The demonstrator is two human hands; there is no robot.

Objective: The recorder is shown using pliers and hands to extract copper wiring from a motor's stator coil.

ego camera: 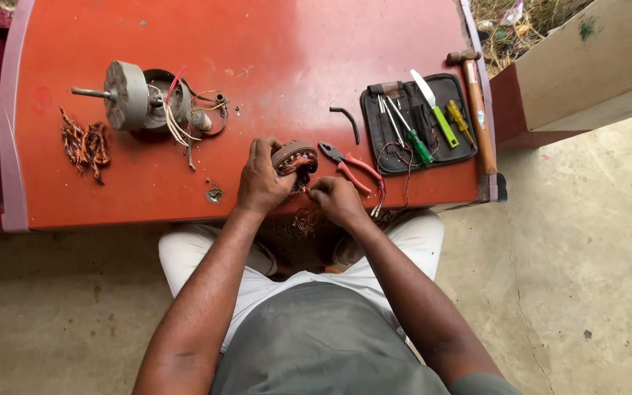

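My left hand (261, 179) grips a small round stator (293, 156) with copper windings, holding it on edge at the near side of a red table (272, 51). My right hand (336, 199) pinches thin copper wire coming off the stator's lower side. Loose strands of copper wire (303, 219) hang below the table edge between my hands. Red-handled pliers (351, 167) lie just right of the stator, untouched.
A fan motor (132, 95) with a shaft and loose wires lies at the left, beside a heap of stripped copper wire (85, 143). A black tool pouch (418, 121) with screwdrivers and a hammer (479, 110) sit at the right. A bent black piece (347, 121) lies mid-table.
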